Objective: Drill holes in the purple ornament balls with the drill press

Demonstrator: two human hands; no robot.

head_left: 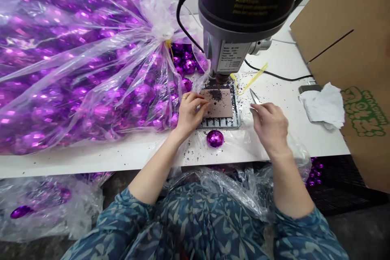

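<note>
My left hand is at the left edge of a brown board, its thumb and fingers pinched together. Whatever is between those fingertips is too small to make out. The board has a small round hole and a heap of dark shavings, and lies on the metal base of a drill press. To the right, my right hand is closed around a slim pointed metal tool, most of it hidden by the fingers. Between my wrists, a shiny purple faceted ball rests in front of the base.
A big clear bag of purple balls fills the left side. Yellow strips and dark flecks lie on the white table. A crumpled white tissue and a cardboard box are on the right. Black cable crosses behind.
</note>
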